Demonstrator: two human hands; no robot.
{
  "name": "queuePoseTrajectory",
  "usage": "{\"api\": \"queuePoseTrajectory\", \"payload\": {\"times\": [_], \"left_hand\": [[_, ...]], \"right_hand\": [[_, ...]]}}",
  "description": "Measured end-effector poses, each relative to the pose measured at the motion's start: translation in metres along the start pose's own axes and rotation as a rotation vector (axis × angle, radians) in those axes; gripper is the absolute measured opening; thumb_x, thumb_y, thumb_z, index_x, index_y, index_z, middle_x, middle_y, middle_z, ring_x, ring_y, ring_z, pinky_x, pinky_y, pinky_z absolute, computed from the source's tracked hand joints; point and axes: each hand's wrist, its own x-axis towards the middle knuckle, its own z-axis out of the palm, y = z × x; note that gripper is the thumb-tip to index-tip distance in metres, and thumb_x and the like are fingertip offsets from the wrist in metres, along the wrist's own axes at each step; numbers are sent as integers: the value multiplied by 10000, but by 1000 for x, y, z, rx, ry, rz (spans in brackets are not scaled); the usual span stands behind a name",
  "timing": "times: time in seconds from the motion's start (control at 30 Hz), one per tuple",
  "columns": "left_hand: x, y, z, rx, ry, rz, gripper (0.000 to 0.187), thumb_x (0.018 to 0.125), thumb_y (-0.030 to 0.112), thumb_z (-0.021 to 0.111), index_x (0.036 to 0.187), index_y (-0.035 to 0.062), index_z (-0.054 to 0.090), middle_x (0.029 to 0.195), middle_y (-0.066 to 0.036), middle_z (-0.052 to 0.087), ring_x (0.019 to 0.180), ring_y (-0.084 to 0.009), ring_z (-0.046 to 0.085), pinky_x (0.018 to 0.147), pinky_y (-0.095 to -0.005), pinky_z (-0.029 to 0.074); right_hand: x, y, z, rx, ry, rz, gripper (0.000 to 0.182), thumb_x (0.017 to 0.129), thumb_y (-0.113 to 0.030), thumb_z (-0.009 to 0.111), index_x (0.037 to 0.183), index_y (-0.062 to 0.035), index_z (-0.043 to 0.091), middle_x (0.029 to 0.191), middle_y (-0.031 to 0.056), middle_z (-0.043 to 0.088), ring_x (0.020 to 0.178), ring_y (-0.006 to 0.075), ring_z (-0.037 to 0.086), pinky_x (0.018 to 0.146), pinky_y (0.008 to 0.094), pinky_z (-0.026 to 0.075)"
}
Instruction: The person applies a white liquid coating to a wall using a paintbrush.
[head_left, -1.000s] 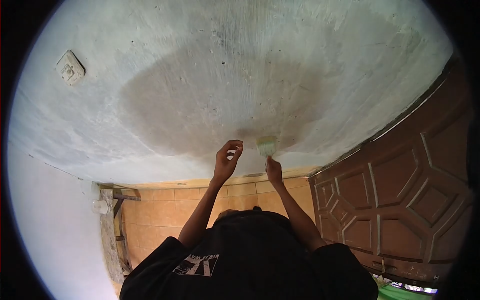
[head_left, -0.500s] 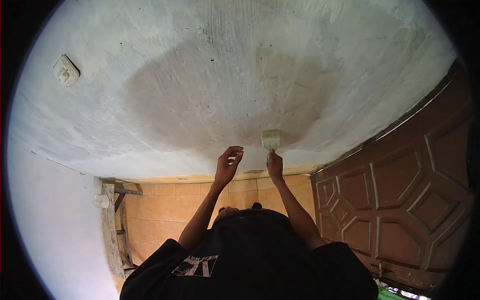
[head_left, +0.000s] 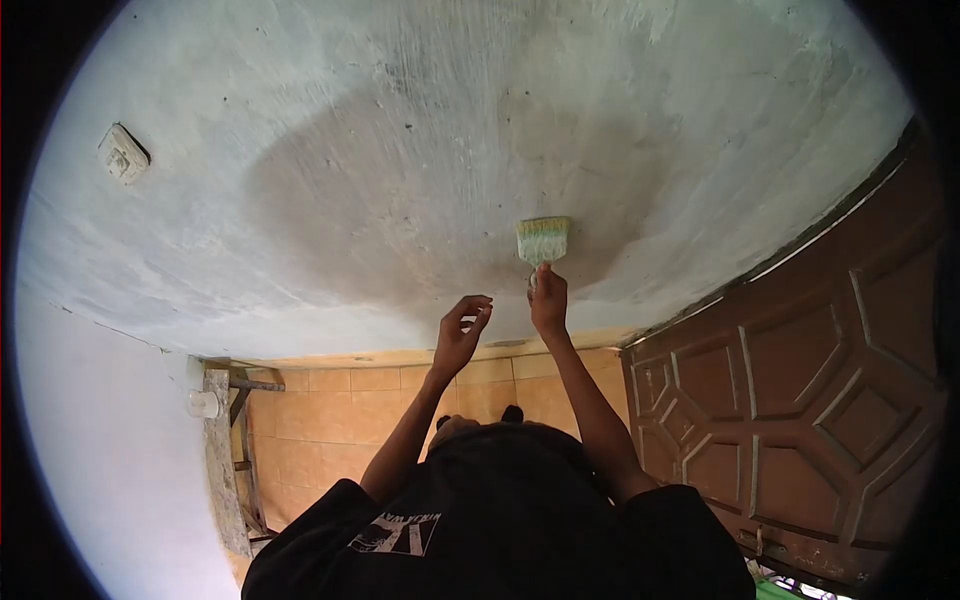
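Head view: right hand [head_left: 547, 303] clasped a flat, bristled brush [head_left: 543, 242], handle mostly concealed, before a rough, dark-patched wall [head_left: 380, 215]; contact indiscernible. Left hand [head_left: 459, 338], loosely curled, thumb and fingers parted.

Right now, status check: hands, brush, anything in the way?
Right hand gripping brush, bristles up. Left hand half curled, nothing visible in it. Brush at wall, contact unclear. No obstruction seen around it.
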Motion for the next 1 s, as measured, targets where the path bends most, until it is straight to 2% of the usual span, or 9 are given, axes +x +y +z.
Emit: {"api": "queuePoseTrajectory", "payload": {"times": [0.07, 0.17, 0.27, 0.37, 0.57, 0.67, 0.77, 0.83, 1.0], "left_hand": [[-3, 4, 1, -10, -3, -27, 199, 933, 205, 598, 1075, 68, 625, 1000, -31, 670, 901, -127, 622, 753, -296, 485], [-5, -3, 1, -33, -17, -2, 202, 934, 212, 597, 1075, 70, 627, 1006, -28, 670, 904, -121, 619, 758, -291, 479], [-6, -1, -5, -27, 1, -8, 199, 938, 212, 591, 1076, 74, 626, 1004, -25, 670, 907, -119, 618, 760, -288, 477], [-6, 8, -9, 3, 22, -49, 198, 941, 208, 585, 1085, 76, 621, 1000, -27, 669, 915, -120, 619, 759, -289, 476], [1, 19, -13, -25, 37, -9, 200, 944, 202, 578, 1096, 77, 616, 989, -33, 668, 923, -127, 622, 773, -304, 481], [3, 20, -14, -59, 46, -14, 195, 944, 197, 578, 1094, 78, 616, 989, -36, 666, 929, -134, 622, 781, -309, 485], [0, 9, -15, -72, 47, -15, 193, 943, 190, 579, 1093, 75, 616, 1000, -37, 664, 934, -136, 618, 790, -310, 487], [-6, 9, -15, -61, 56, -22, 194, 943, 191, 579, 1093, 72, 614, 1008, -36, 662, 936, -135, 615, 793, -310, 487], [-19, 11, -25, -70, 59, -68, 196, 945, 187, 574, 1097, 67, 608, 1018, -36, 660, 943, -132, 609, 802, -310, 486]], "right_hand": [[-11, 39, -15, -135, -25, -44, 521, 1013, -462, 367, 642, -97, 392, 535, -45, 350, 446, 65, 335, 423, 247, 258], [-45, 44, -27, -16, -59, 161, 507, 1011, -472, 360, 688, -88, 426, 567, -37, 375, 458, 67, 337, 434, 245, 263], [-61, -8, -19, 219, 17, 278, 430, 1028, -404, 336, 766, -91, 473, 589, -34, 389, 488, 76, 348, 464, 251, 285], [-56, -49, -16, 309, -51, 233, 500, 999, -519, 347, 789, -82, 470, 619, -22, 411, 478, 61, 340, 436, 236, 258], [-5, -100, -2, 283, -143, 44, 506, 998, -515, 351, 751, -85, 452, 553, -33, 369, 437, 59, 317, 404, 230, 240], [11, -71, 1, 275, -187, 79, 517, 996, -517, 357, 722, -86, 438, 527, -42, 348, 419, 61, 308, 395, 231, 234], [-10, -9, 2, 22, -64, 78, 534, 993, -528, 355, 706, -84, 434, 523, -43, 352, 416, 63, 310, 395, 234, 234], [-38, 14, -4, 89, -109, 268, 493, 1005, -481, 357, 689, -109, 427, 539, -42, 364, 436, 63, 322, 406, 244, 252], [-77, -7, -11, 101, -125, 460, 493, 1002, -497, 360, 689, -120, 420, 541, -50, 340, 432, 58, 302, 403, 238, 240]]}}
